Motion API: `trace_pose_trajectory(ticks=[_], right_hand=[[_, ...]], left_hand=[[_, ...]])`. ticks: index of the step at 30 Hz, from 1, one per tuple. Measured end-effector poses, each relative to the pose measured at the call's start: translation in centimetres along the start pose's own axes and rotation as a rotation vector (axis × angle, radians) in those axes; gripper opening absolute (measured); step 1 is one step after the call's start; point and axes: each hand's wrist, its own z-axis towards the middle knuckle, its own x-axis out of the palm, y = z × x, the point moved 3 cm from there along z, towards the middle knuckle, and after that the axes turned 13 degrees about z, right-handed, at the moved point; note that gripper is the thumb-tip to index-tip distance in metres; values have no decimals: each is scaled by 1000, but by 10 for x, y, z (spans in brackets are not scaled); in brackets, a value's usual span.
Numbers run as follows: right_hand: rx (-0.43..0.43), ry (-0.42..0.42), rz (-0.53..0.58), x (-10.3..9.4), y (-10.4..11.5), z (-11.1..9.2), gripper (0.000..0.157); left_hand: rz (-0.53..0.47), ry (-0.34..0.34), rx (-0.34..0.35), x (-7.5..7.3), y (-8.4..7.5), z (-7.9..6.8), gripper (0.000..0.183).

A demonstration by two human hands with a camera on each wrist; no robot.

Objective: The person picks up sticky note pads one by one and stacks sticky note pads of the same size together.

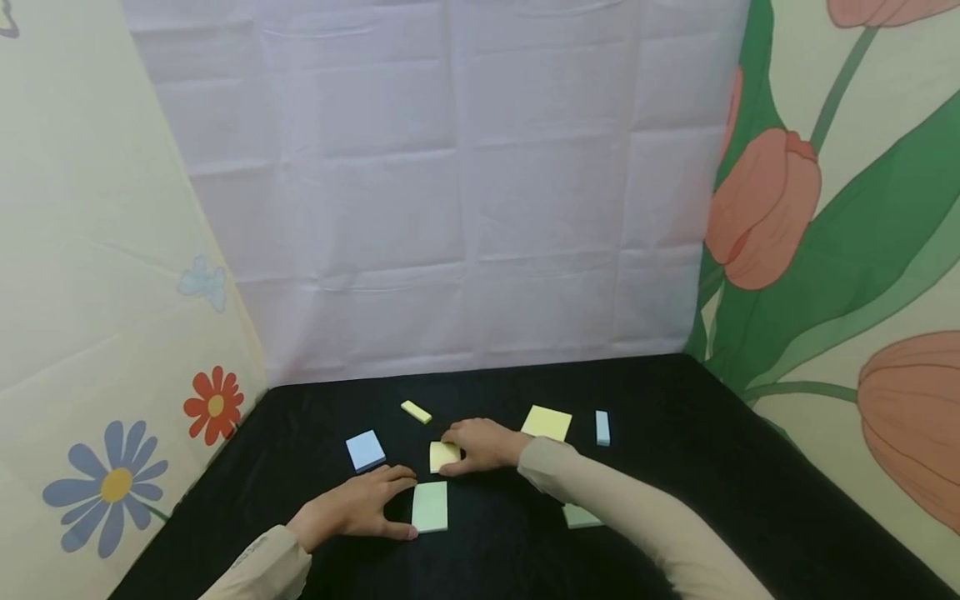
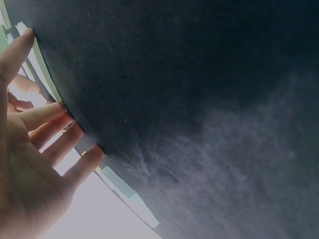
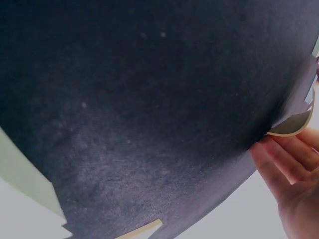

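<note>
My left hand [image 1: 363,504] lies beside a pale green sticky note pad [image 1: 430,507], its thumb and index fingertips right at the pad's left edge and the fingers fairly straight. In the left wrist view that green pad [image 2: 42,67] is seen edge-on. Just beyond it, my right hand [image 1: 483,446] holds a small yellow sticky note pad [image 1: 442,457] by its right side, thumb at the near corner and fingers at the far one. The right wrist view has the yellow pad [image 3: 291,127] curving up beside the fingertips. Part of it is hidden by the hand.
On the black cloth [image 1: 495,567] lie a blue pad [image 1: 365,451], a narrow yellow pad [image 1: 416,412], a larger yellow pad [image 1: 547,422] and a narrow blue pad [image 1: 602,428]. Another green pad [image 1: 581,517] is partly under the right sleeve. A white cloth [image 1: 450,208] hangs behind.
</note>
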Motion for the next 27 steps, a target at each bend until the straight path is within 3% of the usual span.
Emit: trace_pose_trajectory(ticks=[27], right_hand=[[-100, 31, -39, 5, 17, -8, 52]], left_hand=[[-26, -8, -10, 3, 2, -2, 82]])
